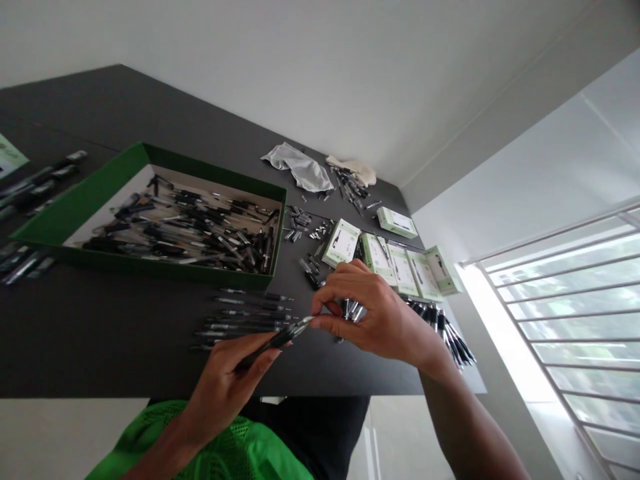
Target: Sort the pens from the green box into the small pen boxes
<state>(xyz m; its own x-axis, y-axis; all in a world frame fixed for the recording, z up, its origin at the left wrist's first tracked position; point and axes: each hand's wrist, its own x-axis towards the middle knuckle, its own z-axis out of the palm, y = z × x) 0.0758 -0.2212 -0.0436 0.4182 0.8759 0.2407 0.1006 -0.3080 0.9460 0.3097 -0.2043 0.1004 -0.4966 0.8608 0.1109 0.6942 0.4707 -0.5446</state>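
Dark tabletop [115,100] stretches ahead of me, beside a barred window [575,320] bright with daylight. My left hand [225,393] is closed around a black pen [275,341], whose silver tip points toward my right hand [380,320]. The fingertips [320,321] of that right hand pinch the tip, while its other fingers grip a few small silver pen parts [351,310]. Both hands are near the tabletop's edge, and a neat row of pens [245,317] lies side by side just beneath and beyond my left hand. Farther left, a green box [85,193] lined in white holds a heap of loose black pens [180,227]. Small metal pieces [300,223] are scattered just past its corner. White-and-green cartons [341,243] lie in a line just beyond my right hand, with a bunch of pens [440,330] beside it. A gray cloth [295,167] and a beige cloth [353,170] lie at the far edge. My green mesh shirt [235,447] shows below.
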